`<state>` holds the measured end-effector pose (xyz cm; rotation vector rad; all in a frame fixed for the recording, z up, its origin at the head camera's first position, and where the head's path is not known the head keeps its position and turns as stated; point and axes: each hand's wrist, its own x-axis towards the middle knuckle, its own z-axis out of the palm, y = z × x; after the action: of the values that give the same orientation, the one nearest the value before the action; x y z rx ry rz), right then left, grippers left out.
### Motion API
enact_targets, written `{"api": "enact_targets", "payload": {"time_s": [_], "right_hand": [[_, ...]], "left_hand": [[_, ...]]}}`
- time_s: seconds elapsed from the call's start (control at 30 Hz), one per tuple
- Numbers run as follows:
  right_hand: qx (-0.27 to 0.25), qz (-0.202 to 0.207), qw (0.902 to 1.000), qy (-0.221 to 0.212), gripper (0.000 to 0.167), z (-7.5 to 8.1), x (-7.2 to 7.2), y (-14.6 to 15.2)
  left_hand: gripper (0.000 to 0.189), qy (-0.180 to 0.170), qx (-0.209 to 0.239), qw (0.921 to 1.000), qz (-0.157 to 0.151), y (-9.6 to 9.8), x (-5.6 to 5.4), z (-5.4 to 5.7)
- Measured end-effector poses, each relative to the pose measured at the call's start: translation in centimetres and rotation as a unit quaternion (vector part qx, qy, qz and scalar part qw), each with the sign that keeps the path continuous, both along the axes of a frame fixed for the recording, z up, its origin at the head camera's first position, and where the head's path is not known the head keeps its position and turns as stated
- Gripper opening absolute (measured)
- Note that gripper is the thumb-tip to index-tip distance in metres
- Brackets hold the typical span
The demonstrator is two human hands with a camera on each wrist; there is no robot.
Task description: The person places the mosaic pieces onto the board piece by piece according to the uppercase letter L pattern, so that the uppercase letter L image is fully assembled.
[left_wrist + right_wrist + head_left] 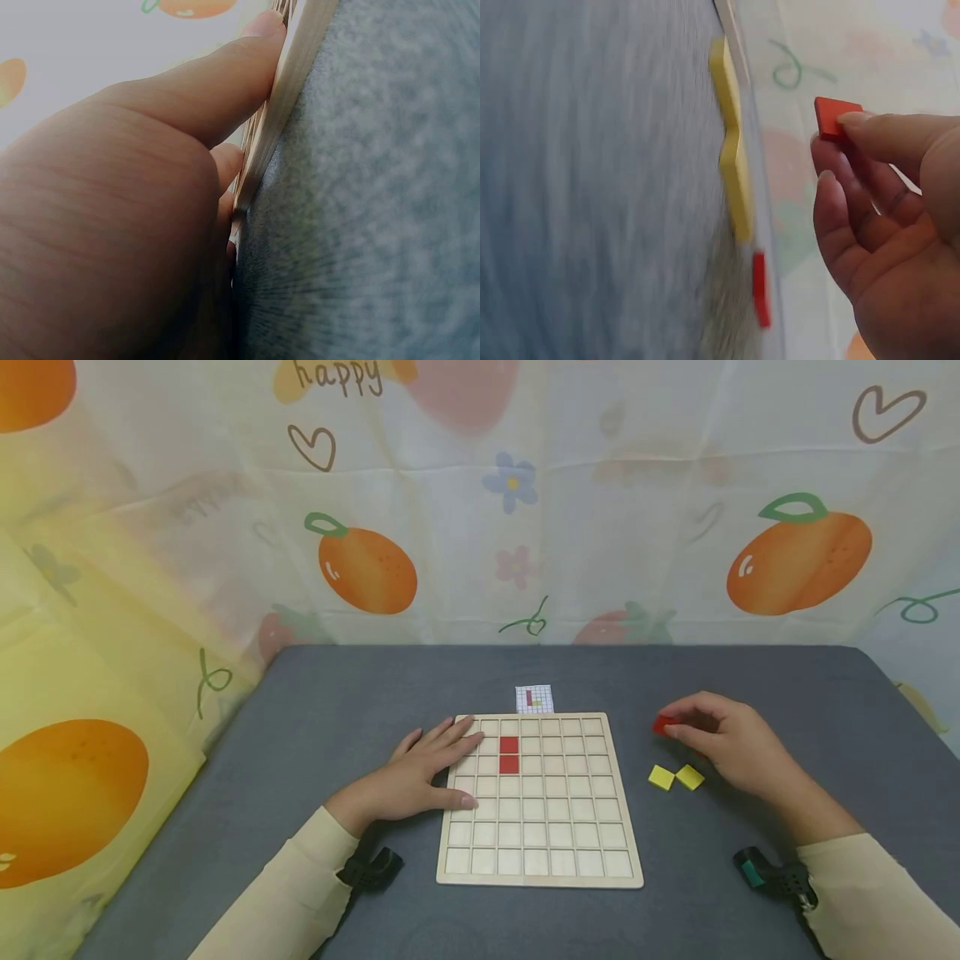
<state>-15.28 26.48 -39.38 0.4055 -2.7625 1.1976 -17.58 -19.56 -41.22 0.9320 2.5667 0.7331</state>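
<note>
My left hand [423, 770] rests with fingers spread over the left edge of a wooden grid board [540, 883]. Its thumb lies on the board's rim in the left wrist view. Two red square tiles [509, 764] sit one above the other in cells of the board's upper left part. To the right of the board, my right hand [731, 739] pinches another red tile [834, 116] between thumb and fingers, raised over the table. Two yellow tiles [661, 777] lie just below this hand, corners close together. One more red tile [760, 289] lies on the table in the right wrist view.
A small white card [535, 699] with a printed grid and coloured marks lies at the board's far edge. The grey table [360, 710] ends at the back against a fruit-patterned cloth [465, 552]. Dark wrist cameras [372, 870] are worn at both sleeves.
</note>
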Motion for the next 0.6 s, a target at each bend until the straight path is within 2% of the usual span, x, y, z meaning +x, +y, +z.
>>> {"api": "enact_targets", "payload": {"time_s": [0.33, 0.6], "right_hand": [[-0.061, 0.057, 0.9965, -0.007, 0.018, 1.6, 1.3, -3.7], [-0.102, 0.098, 0.99, 0.001, 0.016, 1.8, 1.9, -6.4]], "left_hand": [[0.096, 0.001, 0.001, 1.0, 0.0, 0.0, 0.0, 0.0], [0.096, -0.004, 0.001, 1.0, 0.002, 0.0, -0.1, 0.0]]}}
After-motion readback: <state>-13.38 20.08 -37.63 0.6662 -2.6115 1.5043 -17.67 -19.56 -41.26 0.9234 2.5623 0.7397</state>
